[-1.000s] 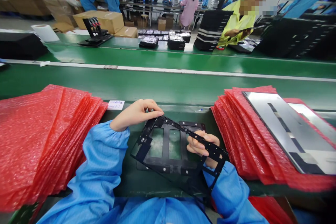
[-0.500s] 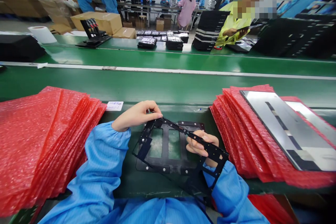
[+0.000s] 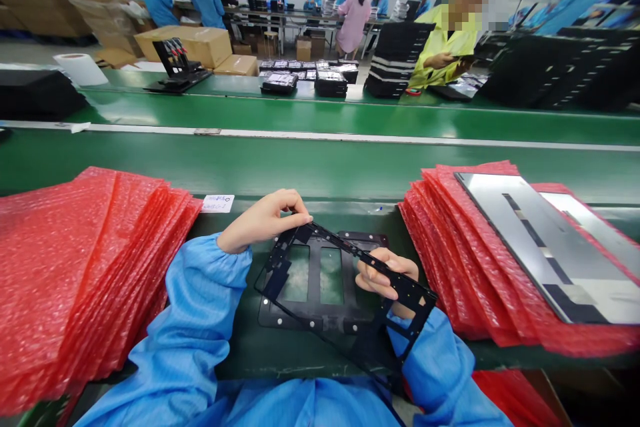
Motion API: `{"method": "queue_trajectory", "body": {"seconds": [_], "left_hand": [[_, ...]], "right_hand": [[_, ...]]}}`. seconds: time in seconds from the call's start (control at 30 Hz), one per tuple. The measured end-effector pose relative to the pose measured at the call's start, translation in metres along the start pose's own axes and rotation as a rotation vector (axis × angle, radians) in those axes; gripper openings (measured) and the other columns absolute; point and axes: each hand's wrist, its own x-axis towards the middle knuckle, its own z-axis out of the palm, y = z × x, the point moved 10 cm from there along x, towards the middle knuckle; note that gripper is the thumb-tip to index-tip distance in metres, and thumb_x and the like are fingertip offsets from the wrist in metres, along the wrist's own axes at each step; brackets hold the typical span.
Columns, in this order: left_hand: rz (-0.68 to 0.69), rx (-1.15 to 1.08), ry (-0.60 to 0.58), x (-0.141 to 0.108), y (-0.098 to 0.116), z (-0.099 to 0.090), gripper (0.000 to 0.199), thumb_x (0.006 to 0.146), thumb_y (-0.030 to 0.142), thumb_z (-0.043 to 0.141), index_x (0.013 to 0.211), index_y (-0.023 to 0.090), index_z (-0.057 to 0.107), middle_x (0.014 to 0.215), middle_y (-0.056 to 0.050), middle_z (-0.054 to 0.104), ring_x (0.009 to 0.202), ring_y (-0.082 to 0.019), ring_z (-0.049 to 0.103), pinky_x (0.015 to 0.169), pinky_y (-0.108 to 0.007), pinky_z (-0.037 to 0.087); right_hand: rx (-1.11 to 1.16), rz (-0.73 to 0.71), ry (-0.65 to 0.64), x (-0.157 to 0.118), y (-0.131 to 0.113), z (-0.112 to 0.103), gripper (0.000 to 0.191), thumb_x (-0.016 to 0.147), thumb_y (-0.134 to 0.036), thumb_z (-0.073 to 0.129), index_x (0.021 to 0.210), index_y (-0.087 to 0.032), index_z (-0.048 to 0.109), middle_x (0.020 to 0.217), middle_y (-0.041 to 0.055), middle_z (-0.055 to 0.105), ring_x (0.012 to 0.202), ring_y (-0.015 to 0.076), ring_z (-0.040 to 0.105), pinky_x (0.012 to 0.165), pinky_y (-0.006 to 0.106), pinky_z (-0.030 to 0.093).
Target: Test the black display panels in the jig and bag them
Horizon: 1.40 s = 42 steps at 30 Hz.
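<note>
A thin black device frame with cut-outs is held tilted in front of me, its long edge sloping down to the right. My left hand pinches its upper left corner between thumb and fingertips. Around the right part of the same edge, my right hand is closed, its fingers curled and partly hidden by the frame. Beneath it, a flat black fixture plate with two window openings and light round studs lies on the green bench. The frame's lower right part overlaps my right sleeve.
Red bubble-wrap pouches are piled at left, with a white label beside them. At right, more red pouches bear silver panels. Beyond runs a green conveyor. Across it, a person in yellow stands near black trays.
Both hands keep their hold on the frame. Its left end has tilted slightly, and my left hand has shifted a little to the right.
</note>
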Motion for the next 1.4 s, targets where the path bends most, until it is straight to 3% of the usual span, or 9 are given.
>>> {"method": "queue_trajectory", "body": {"seconds": [0.2, 0.47, 0.83, 0.9, 1.03, 1.1, 1.23, 1.3, 1.4], "left_hand": [[-0.084, -0.086, -0.020, -0.002, -0.011, -0.002, 0.025, 0.086, 0.040, 0.062, 0.080, 0.017, 0.068, 0.085, -0.002, 0.065, 0.083, -0.017, 0.059, 0.077, -0.029, 0.042], [-0.055, -0.134, -0.026, -0.003, -0.012, -0.005, 0.028, 0.087, 0.044, 0.062, 0.093, 0.021, 0.076, 0.094, -0.006, 0.068, 0.088, -0.018, 0.062, 0.079, -0.029, 0.044], [-0.043, -0.163, -0.039, -0.004, -0.008, -0.003, 0.028, 0.088, 0.043, 0.061, 0.096, 0.021, 0.076, 0.097, -0.006, 0.068, 0.090, -0.018, 0.062, 0.078, -0.028, 0.045], [-0.056, -0.134, 0.031, -0.007, -0.004, -0.010, 0.029, 0.088, 0.043, 0.061, 0.106, 0.023, 0.073, 0.102, -0.005, 0.068, 0.094, -0.019, 0.062, 0.080, -0.028, 0.045], [-0.049, -0.060, 0.475, -0.038, 0.023, -0.054, 0.036, 0.088, 0.040, 0.064, 0.121, 0.026, 0.065, 0.110, -0.003, 0.066, 0.099, -0.017, 0.060, 0.083, -0.026, 0.046], [-0.026, -0.098, 0.587, -0.055, 0.040, -0.062, 0.030, 0.088, 0.038, 0.064, 0.115, 0.026, 0.067, 0.103, -0.002, 0.068, 0.094, -0.015, 0.061, 0.081, -0.024, 0.047], [-0.053, -0.332, 0.325, -0.055, 0.054, -0.027, 0.031, 0.089, 0.041, 0.062, 0.113, 0.023, 0.069, 0.098, -0.004, 0.072, 0.090, -0.016, 0.066, 0.084, -0.026, 0.051], [-0.055, -0.453, 0.181, -0.048, 0.058, -0.003, 0.039, 0.089, 0.041, 0.063, 0.124, 0.022, 0.063, 0.112, -0.007, 0.070, 0.102, -0.019, 0.065, 0.091, -0.030, 0.050], [0.006, -0.682, 0.127, -0.037, 0.064, 0.015, 0.049, 0.090, 0.040, 0.062, 0.135, 0.023, 0.053, 0.131, -0.010, 0.061, 0.119, -0.024, 0.058, 0.099, -0.035, 0.048]], "right_hand": [[0.020, 0.030, 0.045, 0.001, 0.002, -0.002, 0.030, 0.080, -0.027, 0.055, 0.086, -0.006, 0.075, 0.056, -0.0037, 0.041, 0.034, 0.0026, 0.035, 0.045, 0.023, 0.024], [0.011, 0.036, 0.111, 0.000, 0.002, -0.006, 0.028, 0.080, -0.026, 0.054, 0.081, -0.006, 0.074, 0.054, -0.0047, 0.039, 0.035, 0.0022, 0.031, 0.046, 0.022, 0.023], [-0.005, 0.015, 0.047, 0.001, 0.001, -0.002, 0.028, 0.079, -0.025, 0.053, 0.081, -0.007, 0.075, 0.054, -0.0041, 0.041, 0.034, 0.0033, 0.033, 0.047, 0.023, 0.025], [-0.009, -0.001, 0.060, 0.001, -0.001, -0.004, 0.027, 0.079, -0.026, 0.054, 0.080, -0.007, 0.074, 0.055, -0.0042, 0.041, 0.034, 0.0030, 0.032, 0.048, 0.024, 0.026], [-0.041, -0.080, 0.061, 0.002, -0.011, -0.003, 0.027, 0.079, -0.028, 0.057, 0.085, -0.009, 0.074, 0.058, -0.0044, 0.040, 0.038, 0.0037, 0.034, 0.051, 0.024, 0.029], [-0.093, -0.142, 0.064, 0.002, -0.019, 0.002, 0.027, 0.080, -0.031, 0.060, 0.089, -0.010, 0.074, 0.060, -0.0038, 0.042, 0.042, 0.0050, 0.038, 0.052, 0.025, 0.031], [-0.294, -0.293, 0.167, 0.002, -0.038, 0.019, 0.028, 0.082, -0.037, 0.066, 0.099, -0.015, 0.073, 0.068, -0.0006, 0.051, 0.055, 0.0112, 0.052, 0.064, 0.030, 0.042], [-0.492, -0.356, 0.216, 0.005, -0.046, 0.037, 0.028, 0.086, -0.038, 0.065, 0.105, -0.019, 0.072, 0.075, 0.0016, 0.058, 0.068, 0.0165, 0.060, 0.077, 0.036, 0.045], [-0.898, -0.407, 0.226, 0.015, -0.049, 0.072, 0.025, 0.091, -0.037, 0.061, 0.110, -0.023, 0.069, 0.087, 0.0053, 0.065, 0.088, 0.0229, 0.062, 0.087, 0.040, 0.045]]}}
